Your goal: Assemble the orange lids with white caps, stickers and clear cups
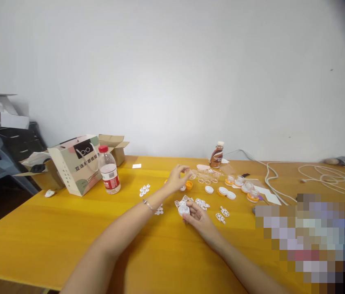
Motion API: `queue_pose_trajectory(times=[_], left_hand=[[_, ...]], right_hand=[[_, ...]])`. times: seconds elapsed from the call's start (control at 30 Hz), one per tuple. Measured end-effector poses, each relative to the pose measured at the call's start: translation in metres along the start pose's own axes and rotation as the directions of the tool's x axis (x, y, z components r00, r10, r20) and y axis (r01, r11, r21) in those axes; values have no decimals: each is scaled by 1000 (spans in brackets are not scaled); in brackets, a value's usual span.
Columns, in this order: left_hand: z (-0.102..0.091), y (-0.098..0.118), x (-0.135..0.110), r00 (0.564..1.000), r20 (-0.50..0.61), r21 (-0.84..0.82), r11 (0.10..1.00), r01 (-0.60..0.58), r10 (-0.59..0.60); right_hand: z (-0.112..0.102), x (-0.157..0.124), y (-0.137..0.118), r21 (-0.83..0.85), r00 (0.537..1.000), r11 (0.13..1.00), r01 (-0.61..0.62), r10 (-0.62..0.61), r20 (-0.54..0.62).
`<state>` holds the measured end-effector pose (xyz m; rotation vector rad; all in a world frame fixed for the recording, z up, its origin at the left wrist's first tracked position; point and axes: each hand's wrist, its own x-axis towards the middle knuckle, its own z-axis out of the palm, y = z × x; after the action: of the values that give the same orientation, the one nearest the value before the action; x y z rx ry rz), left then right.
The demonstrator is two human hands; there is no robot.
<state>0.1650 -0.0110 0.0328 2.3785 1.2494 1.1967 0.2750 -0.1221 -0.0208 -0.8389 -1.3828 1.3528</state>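
My left hand (176,178) reaches forward over the yellow table (68,228), its fingers pinched at a small clear plastic piece (190,174) beside an orange cap (188,185). A thin bracelet (148,205) is on that wrist. My right hand (198,217) rests nearer to me, fingers closed around a small white round plastic part (183,209). White perforated pieces (201,203) lie scattered just beyond it. Further right sit white lids (226,192) and orange-based clear cups (248,188).
A water bottle with a red cap (109,170) stands left of centre beside a printed paper bag (77,163) and an open carton (115,146). A brown drink bottle (217,155) is at the back. White cables (316,174) trail along the right; a blurred patch covers the lower right.
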Motion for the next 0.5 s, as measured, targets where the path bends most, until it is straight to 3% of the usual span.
queue_pose_trajectory(times=[0.07, 0.13, 0.23, 0.33, 0.5], left_hand=[[-29, 0, -22, 1000, -6, -56, 998, -13, 13], [-57, 0, -47, 1000, -27, -223, 975, -15, 9], [-82, 0, -80, 999, -8, -269, 963, 31, -34], [-85, 3, -100, 999, 28, -240, 970, 33, -27], [-68, 13, -113, 997, 79, -262, 965, 11, 10]], right_hand=[[1, 1, 1, -1, 999, 1000, -31, 31, -28], [2, 1, 2, 3, 997, 998, -70, 70, -45], [4, 2, 2, 8, 993, 994, -107, 107, -51], [5, 1, 3, 5, 993, 993, -116, 116, -31], [8, -1, -1, -2, 993, 993, -117, 117, 30]])
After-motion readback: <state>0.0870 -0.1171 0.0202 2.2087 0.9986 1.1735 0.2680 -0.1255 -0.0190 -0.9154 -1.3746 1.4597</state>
